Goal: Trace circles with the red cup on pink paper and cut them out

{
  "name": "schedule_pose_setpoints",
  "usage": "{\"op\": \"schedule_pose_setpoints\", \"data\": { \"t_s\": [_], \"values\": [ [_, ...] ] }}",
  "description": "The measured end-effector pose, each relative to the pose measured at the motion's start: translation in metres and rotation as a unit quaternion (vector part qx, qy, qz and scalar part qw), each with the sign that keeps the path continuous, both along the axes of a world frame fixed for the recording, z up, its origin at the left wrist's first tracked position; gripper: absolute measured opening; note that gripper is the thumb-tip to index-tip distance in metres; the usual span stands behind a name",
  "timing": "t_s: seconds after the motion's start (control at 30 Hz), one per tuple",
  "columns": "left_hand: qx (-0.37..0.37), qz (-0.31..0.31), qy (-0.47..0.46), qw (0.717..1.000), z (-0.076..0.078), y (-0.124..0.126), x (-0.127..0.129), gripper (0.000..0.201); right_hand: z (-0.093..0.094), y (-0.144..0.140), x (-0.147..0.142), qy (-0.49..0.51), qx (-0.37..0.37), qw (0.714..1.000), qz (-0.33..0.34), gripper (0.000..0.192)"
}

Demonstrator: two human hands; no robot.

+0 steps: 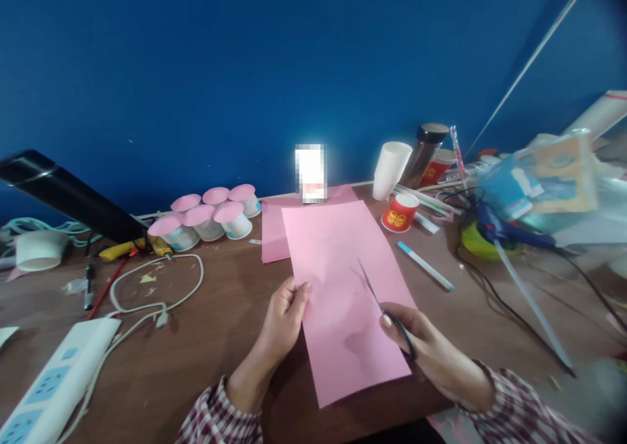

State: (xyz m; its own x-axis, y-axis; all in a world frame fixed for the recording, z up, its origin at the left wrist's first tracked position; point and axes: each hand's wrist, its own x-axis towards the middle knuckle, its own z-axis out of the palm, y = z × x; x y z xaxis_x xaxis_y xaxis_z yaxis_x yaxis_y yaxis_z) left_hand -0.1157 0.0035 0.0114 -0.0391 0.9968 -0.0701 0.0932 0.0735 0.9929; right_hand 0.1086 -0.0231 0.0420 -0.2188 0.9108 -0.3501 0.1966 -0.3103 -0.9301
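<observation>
A long sheet of pink paper lies slanted in front of me, its near end over the table's front edge. My left hand pinches the sheet's left edge between thumb and fingers. Over the right part of the paper, my right hand grips scissors by their dark handles. The blades point up and away to the left, above the sheet. Whether the blades touch the paper I cannot tell. More pink paper lies flat behind, partly covered by the sheet.
Several small cups with pink round tops stand at the back left. A red paper cup and stacked white cups are at the back right. A glue gun lies farther right. A power strip and white cable occupy the left.
</observation>
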Motion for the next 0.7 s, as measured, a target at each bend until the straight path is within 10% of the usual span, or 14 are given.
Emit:
{"op": "schedule_pose_setpoints", "data": {
  "t_s": [0.7],
  "values": [
    [-0.015, -0.061, -0.063, 0.996, 0.001, -0.003, 0.004, 0.029, 0.007, 0.009, -0.003, -0.038, -0.013, 0.999, -0.034, 0.044]
  ]
}}
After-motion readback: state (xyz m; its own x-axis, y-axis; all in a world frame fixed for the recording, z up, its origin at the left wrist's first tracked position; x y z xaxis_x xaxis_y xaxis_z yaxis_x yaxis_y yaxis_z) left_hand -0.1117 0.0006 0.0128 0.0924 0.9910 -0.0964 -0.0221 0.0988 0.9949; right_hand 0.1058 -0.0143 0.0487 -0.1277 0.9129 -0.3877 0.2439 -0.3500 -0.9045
